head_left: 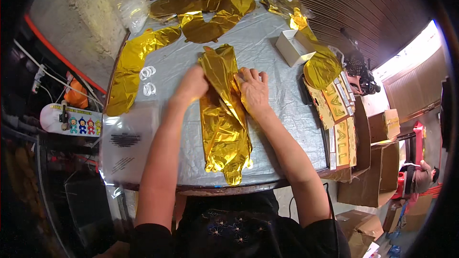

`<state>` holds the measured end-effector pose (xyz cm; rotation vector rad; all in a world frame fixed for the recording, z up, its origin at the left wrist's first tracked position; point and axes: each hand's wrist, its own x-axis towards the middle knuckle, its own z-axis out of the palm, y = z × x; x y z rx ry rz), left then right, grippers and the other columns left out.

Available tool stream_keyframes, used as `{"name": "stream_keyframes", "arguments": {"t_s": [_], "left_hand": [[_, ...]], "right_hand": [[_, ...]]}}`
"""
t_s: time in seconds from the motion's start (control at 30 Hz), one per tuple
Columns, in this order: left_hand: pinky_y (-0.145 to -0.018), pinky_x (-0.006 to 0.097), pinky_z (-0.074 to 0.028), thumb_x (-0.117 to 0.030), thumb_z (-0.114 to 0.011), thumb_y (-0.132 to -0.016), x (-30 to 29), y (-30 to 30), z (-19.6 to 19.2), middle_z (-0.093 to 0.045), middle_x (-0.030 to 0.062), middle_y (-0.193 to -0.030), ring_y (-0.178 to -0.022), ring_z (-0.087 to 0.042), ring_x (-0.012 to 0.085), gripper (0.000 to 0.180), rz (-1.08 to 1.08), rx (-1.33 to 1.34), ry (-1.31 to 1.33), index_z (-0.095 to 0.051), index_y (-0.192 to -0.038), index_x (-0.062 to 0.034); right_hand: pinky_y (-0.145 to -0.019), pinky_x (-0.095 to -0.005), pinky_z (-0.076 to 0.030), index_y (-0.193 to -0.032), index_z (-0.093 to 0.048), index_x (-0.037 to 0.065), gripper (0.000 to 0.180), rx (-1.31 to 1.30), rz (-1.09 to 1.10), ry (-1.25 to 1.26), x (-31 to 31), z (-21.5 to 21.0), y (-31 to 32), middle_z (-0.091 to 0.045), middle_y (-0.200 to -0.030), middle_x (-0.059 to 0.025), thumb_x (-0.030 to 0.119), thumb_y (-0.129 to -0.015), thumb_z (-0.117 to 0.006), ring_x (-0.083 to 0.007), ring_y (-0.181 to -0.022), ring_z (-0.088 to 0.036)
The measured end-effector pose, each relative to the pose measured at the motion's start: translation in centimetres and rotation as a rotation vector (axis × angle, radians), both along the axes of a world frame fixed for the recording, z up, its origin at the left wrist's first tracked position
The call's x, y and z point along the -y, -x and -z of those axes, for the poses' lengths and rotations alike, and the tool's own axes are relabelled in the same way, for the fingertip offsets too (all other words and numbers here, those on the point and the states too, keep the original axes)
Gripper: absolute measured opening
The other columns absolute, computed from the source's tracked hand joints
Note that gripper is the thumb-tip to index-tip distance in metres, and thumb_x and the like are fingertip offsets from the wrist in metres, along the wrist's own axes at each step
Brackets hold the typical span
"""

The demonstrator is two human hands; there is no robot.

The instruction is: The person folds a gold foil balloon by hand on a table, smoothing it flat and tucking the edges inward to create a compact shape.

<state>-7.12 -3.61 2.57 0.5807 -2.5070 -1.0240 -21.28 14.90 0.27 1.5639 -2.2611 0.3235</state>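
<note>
A deflated gold foil balloon (pixel 224 136) lies lengthwise on the table in front of me, its upper part folded over in creased layers. On its left edge my left hand (pixel 192 85) is closed, with the fingertips hidden against the foil. My right hand (pixel 254 91) grips the opposite edge, fingers curled and thumb side on the gold film. Toward the far side lie more flat gold foil balloons (pixel 203 28), and another long one (pixel 125 74) runs down the left rim.
Two small coils of white ribbon (pixel 148 72) sit left of my hands, above a clear plastic bag (pixel 129 136). An open white box (pixel 295 48) stands back right. Printed packaging cards (pixel 342 138) lie along the right edge. Cardboard boxes (pixel 370 177) and a person (pixel 420 179) are beyond.
</note>
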Motion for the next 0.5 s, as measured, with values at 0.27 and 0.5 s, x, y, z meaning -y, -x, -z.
{"name": "stream_keyframes", "arguments": {"t_s": [0.27, 0.5], "left_hand": [[-0.103, 0.044, -0.053, -0.007, -0.065, -0.096, 2.0, 6.0, -1.2, -0.075, 0.0129, -0.118, -0.112, -0.067, 0.0368, 0.023, 0.241, -0.194, 0.459, -0.076, -0.117, -0.0071], [-0.102, 0.047, -0.053, -0.009, -0.065, -0.094, 4.3, 9.1, 1.0, -0.073, 0.0059, -0.123, -0.117, -0.065, 0.0355, 0.024, 0.375, -0.013, 0.426, -0.076, -0.115, -0.0121]], "right_hand": [[-0.105, -0.0457, -0.036, -0.13, -0.073, 0.012, 0.044, 0.071, -0.021, 0.008, 0.0, -0.2, -0.1, -0.062, -0.133, -0.0038, 0.013, -0.088, -0.062, -0.0239, -0.123, -0.056], [-0.108, -0.0475, -0.035, -0.134, -0.072, 0.013, 0.05, 0.068, -0.026, 0.008, 0.1, -0.2, -0.4, -0.063, -0.134, -0.0023, 0.01, -0.085, -0.065, -0.024, -0.126, -0.055]]}}
